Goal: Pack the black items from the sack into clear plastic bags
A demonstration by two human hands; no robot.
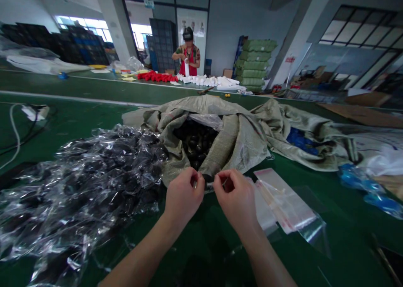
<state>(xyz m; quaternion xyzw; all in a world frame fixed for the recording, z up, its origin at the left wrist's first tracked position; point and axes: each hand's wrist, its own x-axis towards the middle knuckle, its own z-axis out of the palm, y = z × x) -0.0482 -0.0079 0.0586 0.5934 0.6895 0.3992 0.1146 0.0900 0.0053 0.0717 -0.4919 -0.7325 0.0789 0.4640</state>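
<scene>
Film [209, 186], clear and partly hidden, lies between your left hand [183, 193] and right hand [238, 195], each pinched on it; a dark piece [208, 178] (outline hard to make out) shows there, before a woven sack [248, 142].

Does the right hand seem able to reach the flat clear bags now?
Probably yes: the flat clear bags lie beside the right hand, with nothing visible between, though it seems to pinch something unclear and may need to release it first.
</scene>
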